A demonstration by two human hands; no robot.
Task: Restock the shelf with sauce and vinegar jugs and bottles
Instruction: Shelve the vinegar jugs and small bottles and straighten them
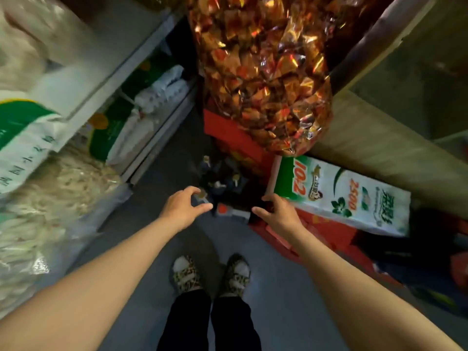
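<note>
Several dark jugs with small pale caps stand on the grey floor, packed together in a low box with a white and red front. My left hand hovers over the left side of the group, thumb and fingers spread in a wide C, holding nothing. Over the right side my right hand is spread the same way and is empty. Whether either hand touches a jug cannot be told.
A big clear bag of red-gold wrapped snacks hangs just above and behind the jugs. A green-white paper pack lies to the right on red boxes. Shelves with sacks and noodle bags line the left. My feet stand on grey floor.
</note>
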